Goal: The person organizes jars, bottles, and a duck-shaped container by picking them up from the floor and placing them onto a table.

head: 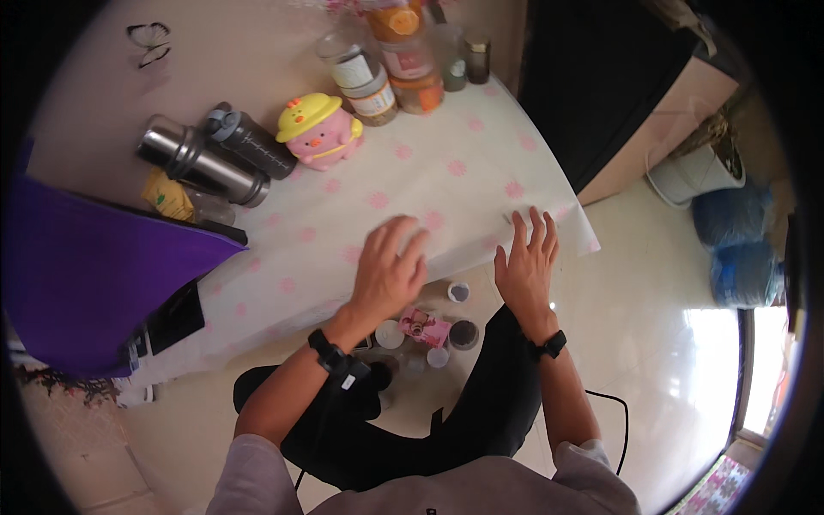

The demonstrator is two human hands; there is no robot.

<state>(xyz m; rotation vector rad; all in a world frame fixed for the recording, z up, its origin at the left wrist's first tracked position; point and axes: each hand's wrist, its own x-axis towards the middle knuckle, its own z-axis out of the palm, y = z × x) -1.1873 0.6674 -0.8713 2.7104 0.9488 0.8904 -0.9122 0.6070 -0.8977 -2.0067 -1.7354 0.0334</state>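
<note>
My left hand [389, 267] hangs over the front edge of a table with a white cloth patterned with pink flowers [386, 167]. Its fingers are apart, loosely bent and slightly blurred, with nothing seen in them. My right hand [529, 264] is near the table's right front corner, fingers spread and holding nothing visible. Whether its fingertips touch the cloth I cannot tell. Below the table edge, between my knees, are a pink box [423, 326], a small white cup [458, 292] with dark contents, a round dark-topped container [463, 335] and a round white lid-like item [389, 335].
Along the wall stand a steel thermos [206, 161], a grey bottle [254, 141], a pink figurine with a yellow hat [320, 132] and several jars [370, 93]. A purple cover [109, 270] lies at left. A potted plant [698, 174] and large blue water bottles [743, 270] stand right.
</note>
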